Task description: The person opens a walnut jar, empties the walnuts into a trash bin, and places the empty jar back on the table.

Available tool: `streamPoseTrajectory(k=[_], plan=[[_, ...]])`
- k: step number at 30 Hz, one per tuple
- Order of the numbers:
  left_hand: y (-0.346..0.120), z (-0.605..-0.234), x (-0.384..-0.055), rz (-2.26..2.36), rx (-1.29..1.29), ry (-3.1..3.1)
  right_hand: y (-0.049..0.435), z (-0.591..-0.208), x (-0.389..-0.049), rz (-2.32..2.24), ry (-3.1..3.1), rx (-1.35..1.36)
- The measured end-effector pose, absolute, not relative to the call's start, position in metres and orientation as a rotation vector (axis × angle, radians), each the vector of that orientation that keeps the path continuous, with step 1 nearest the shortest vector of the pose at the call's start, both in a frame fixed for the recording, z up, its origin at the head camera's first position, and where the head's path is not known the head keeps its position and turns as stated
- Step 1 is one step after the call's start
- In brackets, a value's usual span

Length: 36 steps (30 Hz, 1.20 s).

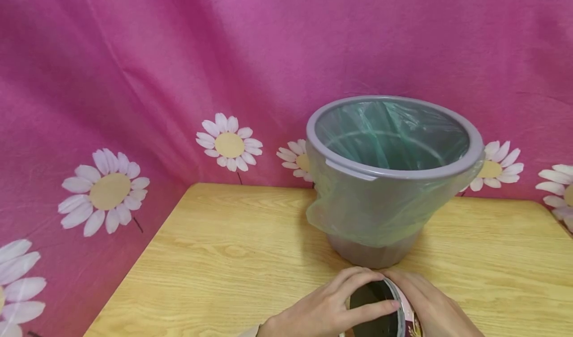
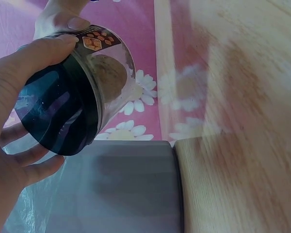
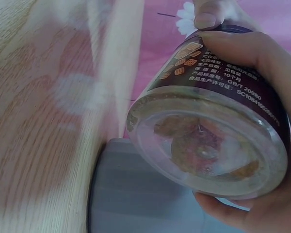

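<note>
A clear plastic jar with a dark printed label and brown biscuit-like pieces inside is tipped on its side between both hands. Its dark, glossy lid faces left. My left hand spreads over the lid and grips its edge, thumb above and fingers below in the left wrist view. My right hand holds the jar's body, its thumb along the label and its fingers under the base end in the right wrist view. The lid sits against the jar's mouth. In the head view the hands cover much of the jar.
A grey bin, lined with a thin greenish-yellow bag, stands upright just beyond the hands. It rests on a wood-grain table. A pink cloth with white daisies hangs behind and to the left.
</note>
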<state>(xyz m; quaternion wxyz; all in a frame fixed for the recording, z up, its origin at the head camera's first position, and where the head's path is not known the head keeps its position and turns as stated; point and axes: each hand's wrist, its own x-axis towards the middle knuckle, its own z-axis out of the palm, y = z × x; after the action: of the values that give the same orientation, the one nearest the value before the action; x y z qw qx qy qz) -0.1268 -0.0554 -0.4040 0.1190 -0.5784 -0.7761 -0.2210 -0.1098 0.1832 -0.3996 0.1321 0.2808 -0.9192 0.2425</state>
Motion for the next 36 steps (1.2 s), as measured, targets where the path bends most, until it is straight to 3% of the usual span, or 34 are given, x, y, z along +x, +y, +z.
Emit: streamPoseTrajectory(k=[36], plan=[[-0.052, -0.401, -0.124, -0.594, -1.696, -2.221, 0.181, -0.389, -0.100, 0.618, -2.608, 0.851]])
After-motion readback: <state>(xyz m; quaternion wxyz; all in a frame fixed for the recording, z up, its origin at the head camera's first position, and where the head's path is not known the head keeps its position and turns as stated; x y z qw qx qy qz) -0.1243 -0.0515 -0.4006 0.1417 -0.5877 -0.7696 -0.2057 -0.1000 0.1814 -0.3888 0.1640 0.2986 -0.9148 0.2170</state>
